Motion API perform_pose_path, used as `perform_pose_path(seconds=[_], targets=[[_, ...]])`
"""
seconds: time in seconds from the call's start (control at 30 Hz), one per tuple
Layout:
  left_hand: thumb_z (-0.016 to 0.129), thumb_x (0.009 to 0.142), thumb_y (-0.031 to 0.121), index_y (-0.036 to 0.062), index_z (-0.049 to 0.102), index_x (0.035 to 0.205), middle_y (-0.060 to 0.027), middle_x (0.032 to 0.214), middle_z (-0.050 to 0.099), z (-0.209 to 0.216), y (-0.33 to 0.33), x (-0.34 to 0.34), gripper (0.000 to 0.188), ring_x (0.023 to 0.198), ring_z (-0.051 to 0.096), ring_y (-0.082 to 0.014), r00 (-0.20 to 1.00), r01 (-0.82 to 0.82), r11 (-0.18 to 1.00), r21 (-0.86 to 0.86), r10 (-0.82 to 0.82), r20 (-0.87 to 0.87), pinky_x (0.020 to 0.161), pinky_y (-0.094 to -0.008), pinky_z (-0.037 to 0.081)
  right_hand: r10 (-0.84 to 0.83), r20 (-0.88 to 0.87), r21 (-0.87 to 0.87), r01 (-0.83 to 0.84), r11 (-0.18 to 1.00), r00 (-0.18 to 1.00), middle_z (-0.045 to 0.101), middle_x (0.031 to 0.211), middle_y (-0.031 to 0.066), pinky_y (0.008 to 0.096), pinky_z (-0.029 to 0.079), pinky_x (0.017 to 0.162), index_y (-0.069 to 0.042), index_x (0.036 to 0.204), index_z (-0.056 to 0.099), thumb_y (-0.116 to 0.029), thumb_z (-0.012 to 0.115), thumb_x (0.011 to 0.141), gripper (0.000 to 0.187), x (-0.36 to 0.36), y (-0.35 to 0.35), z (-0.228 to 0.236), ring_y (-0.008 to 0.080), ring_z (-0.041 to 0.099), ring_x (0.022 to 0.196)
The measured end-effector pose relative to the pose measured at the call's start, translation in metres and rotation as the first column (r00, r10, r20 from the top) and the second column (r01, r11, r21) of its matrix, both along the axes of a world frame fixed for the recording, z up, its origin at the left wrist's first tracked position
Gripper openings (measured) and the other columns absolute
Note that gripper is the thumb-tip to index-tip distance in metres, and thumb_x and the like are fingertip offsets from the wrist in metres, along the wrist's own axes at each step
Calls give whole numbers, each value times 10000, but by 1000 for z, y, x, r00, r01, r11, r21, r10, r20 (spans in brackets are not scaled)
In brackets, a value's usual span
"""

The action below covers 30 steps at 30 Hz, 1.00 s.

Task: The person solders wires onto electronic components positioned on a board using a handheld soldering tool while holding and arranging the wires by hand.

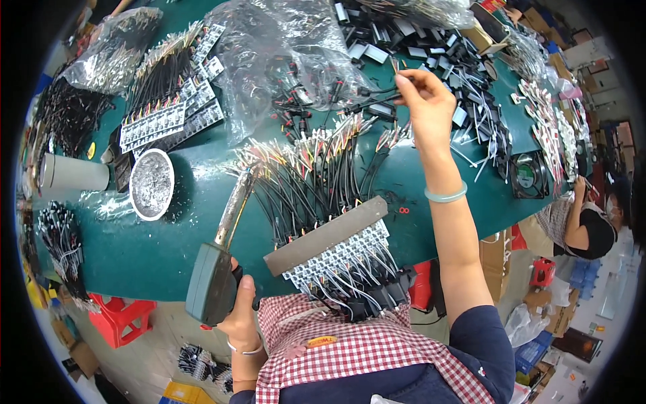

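Note:
My left hand (240, 315) is wrapped round the handle of a dark green soldering gun (210, 283), whose long metal barrel points away from me. My right hand (429, 101) is raised at the far right, pinching a thin black cable (382, 90) with bare coloured wire ends. Before me, a row of small circuit boards (340, 261) lies at the table's near edge, with a grey bar (328, 236) across it. Black cables (319, 178) with stripped tips fan out beyond the bar. White wires and black connectors hang from the boards' near side.
A white bowl (152, 185) of silvery scraps stands at left, beside a pale cylinder (74, 172). Boards with cables (155, 124), a clear plastic bag (249, 47) and black housings (404, 40) lie farther back. A small fan (529, 176) sits right. Another person (592, 225) works beyond.

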<state>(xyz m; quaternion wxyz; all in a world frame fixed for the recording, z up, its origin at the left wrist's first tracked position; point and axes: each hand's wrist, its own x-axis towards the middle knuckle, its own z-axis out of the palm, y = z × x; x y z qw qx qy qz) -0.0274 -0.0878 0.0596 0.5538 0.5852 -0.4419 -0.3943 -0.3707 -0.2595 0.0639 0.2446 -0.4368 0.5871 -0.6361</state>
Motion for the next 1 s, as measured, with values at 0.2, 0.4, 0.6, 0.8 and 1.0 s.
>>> perform_pose_path(seconds=[0.2,0.4,0.6,0.8,1.0], targets=[[661,775,-82,-41,587,1197,-133,1094,651,8,2,-10,431,671,543,-104,998,14,1000,-19,-15,-58,538,-222,433,-132,205,43,126,991,970,648,826,43,263,556,659,29,981,672,-38,683,871,129,-35,78,-10,98,602,724],[650,742,-92,-71,562,1195,-166,1070,653,6,-1,-16,462,593,506,-110,998,-21,999,-30,19,-54,489,-227,405,-222,-659,273,504,819,718,616,1020,84,357,459,848,-86,969,707,-72,745,758,216,-36,167,-37,262,563,986],[658,750,-79,-70,566,1195,-174,1072,656,13,3,-33,454,599,508,-106,999,31,999,-39,-32,-32,492,-232,406,100,-689,205,62,977,717,610,1042,120,389,448,897,-51,1033,668,-181,733,785,287,-22,141,-21,315,550,1028],[683,758,-58,-49,573,1205,-170,1073,662,9,18,-32,460,605,513,-98,997,71,991,-112,-71,6,492,-218,409,259,-647,359,-13,933,717,591,955,99,402,443,858,-38,933,650,-127,741,771,206,-4,154,-33,296,547,990],[707,748,-57,-47,573,1211,-165,1082,664,8,22,-33,482,653,555,-113,991,120,992,-40,-123,-56,528,-233,450,121,-526,160,-41,986,842,597,878,109,391,476,716,-4,895,590,0,659,825,99,7,167,-34,312,592,815]])
